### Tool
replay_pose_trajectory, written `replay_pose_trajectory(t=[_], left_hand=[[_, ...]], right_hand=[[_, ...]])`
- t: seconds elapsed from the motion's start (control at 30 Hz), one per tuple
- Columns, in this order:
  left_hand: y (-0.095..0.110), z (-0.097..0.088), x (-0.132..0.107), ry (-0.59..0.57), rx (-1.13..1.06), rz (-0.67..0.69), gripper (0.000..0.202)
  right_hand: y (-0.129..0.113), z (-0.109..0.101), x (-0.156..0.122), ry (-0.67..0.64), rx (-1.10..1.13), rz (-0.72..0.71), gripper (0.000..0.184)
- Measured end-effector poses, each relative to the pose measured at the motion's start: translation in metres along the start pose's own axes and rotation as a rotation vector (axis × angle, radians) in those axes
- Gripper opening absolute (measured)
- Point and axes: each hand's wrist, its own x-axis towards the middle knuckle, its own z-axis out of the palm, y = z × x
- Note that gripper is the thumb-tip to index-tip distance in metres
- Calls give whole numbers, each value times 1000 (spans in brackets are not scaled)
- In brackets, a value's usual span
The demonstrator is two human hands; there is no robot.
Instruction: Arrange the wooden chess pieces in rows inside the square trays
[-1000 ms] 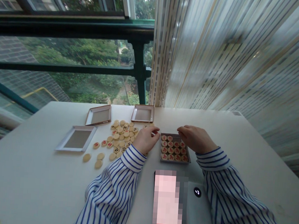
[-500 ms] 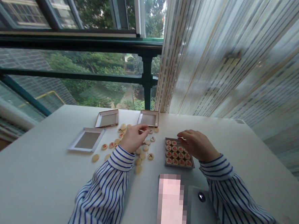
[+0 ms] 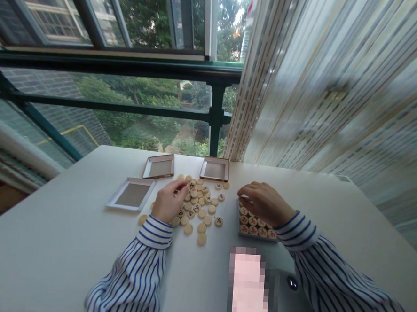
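Observation:
Wooden Chinese chess pieces (image 3: 219,221) lie in a loose heap mid-table, some showing black characters and others blank side up. At the heap's left side is my left hand (image 3: 169,203), its thumb and fingertips pinched together. Whatever is between those fingertips is too small to make out. My right hand (image 3: 267,202) hovers over the far part of a shallow grey box (image 3: 256,237), fingers bent down and drawn together near its far left corner. Red-marked pieces (image 3: 253,230) fill the box's near rows. The hand covers the far rows and whatever its fingers hold.
Two brown-rimmed lids or trays (image 3: 160,168) stand at the table's far edge, near the window railing (image 3: 216,116). A white-rimmed tray (image 3: 131,194) lies left of the heap. In front are a pixelated pink rectangle (image 3: 250,285) and a flat grey object (image 3: 291,304). Curtains (image 3: 304,86) hang at right.
My left hand has shifted left across the heap, uncovering pieces on its right. My right hand has come closer to the box's far left corner. The whole view has swung slightly left.

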Motion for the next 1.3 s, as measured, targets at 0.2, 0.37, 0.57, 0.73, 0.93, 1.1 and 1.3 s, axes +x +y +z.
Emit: replay_pose_trajectory(t=[0.2,0.37,0.57,0.73,0.93,1.1,1.3], left_hand=[[-17,-3,-8,13,-50,-45,29],[-24,-3,-11,27,-57,-85,30],[-24,-1,-12,60,-65,-88,28],[-23,-1,-12,60,-56,-99,28],[-19,-2,-12,43,-38,-103,28],[-21,0,-13,43,-37,-91,28],[-22,1,-13,52,-45,-67,26]], right_hand=[[-20,6,19,-32,-3,-88,18],[-34,14,42,-47,5,-123,16],[-49,23,73,-65,24,-167,20],[-58,36,96,-87,0,-171,21],[-65,46,111,-117,-31,-212,21],[-69,46,113,-142,-68,-226,22],[-70,46,114,-150,-86,-240,14]])
